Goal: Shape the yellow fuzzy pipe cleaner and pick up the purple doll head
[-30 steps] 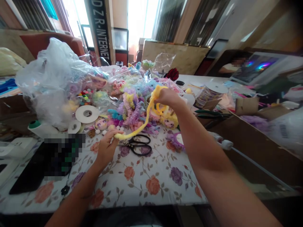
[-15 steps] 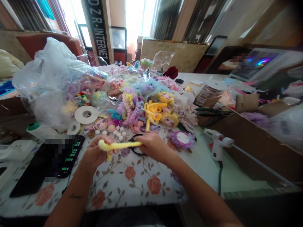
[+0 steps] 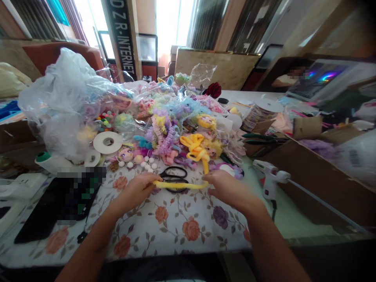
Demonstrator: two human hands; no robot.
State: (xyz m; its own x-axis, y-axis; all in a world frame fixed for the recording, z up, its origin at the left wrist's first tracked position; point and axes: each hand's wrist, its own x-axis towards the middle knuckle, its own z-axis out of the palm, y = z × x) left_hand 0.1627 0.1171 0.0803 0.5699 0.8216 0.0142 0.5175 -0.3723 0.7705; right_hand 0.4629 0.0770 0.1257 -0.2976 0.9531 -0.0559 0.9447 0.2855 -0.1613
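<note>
Between my two hands a fuzzy yellow chenille strip [image 3: 179,185] is drawn out nearly level above the tablecloth. My left hand [image 3: 136,190] pinches its left end with closed fingers. At the other end, my right hand [image 3: 230,190] grips the strip, and its fingertips are partly hidden. A deeper yellow length of the same fuzzy material [image 3: 195,147] rises from the right hand to a loose tangle on the pile. Black-handled scissors [image 3: 174,172] lie on the cloth just behind the strip, which crosses in front of one handle loop.
A heap of pastel dolls and trims [image 3: 164,129] spreads behind my hands, with a plastic bag [image 3: 64,98] and a white ribbon roll [image 3: 98,145] leftward. A phone [image 3: 38,215] lies at left. Rightward are a hot glue gun [image 3: 268,180] and a cardboard box [image 3: 320,184].
My hands have moved apart, the right one to the right. The strip's left part, bunched and folded over before, is now straight. The yellow tangle has shifted right, and the scissors show more fully.
</note>
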